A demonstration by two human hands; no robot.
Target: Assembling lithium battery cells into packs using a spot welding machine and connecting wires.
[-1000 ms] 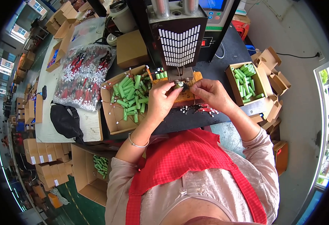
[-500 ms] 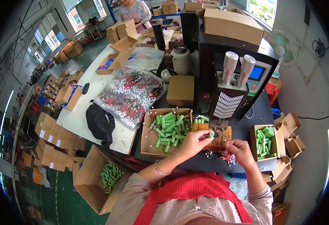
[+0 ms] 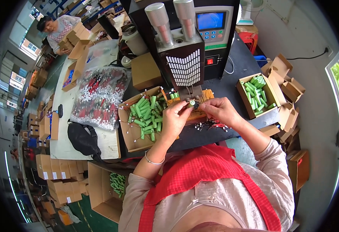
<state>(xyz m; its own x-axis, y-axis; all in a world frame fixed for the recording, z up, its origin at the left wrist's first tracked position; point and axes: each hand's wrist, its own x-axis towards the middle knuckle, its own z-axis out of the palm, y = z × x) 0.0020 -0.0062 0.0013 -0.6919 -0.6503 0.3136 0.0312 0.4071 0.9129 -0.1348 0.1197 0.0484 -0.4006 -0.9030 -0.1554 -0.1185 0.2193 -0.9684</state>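
Thumb and fingers of my left hand (image 3: 177,118) are closed round a green battery cell (image 3: 192,104), its round end facing up toward me. Right beside it, my right hand (image 3: 218,111) is pinched at the cell's right side; something small and dark shows at its fingertips, too small to name. Both hands are at the wooden block (image 3: 208,95) beneath the head of a black spot welder (image 3: 183,69). Red, black and white wire leads (image 3: 214,125) lie on the dark table just below my right hand.
Left of my hands stands a carton of green cells with leads (image 3: 129,135); at right is a box of green cells (image 3: 272,109). A plastic bag of wire leads (image 3: 100,96) and a black pouch (image 3: 83,137) lie on the white table. Another person (image 3: 59,33) is at far left.
My right hand has moved up from the wire leads to the cell in my left hand. The view has shifted, bringing the welder closer. The other person's arms have moved to stacked boxes.
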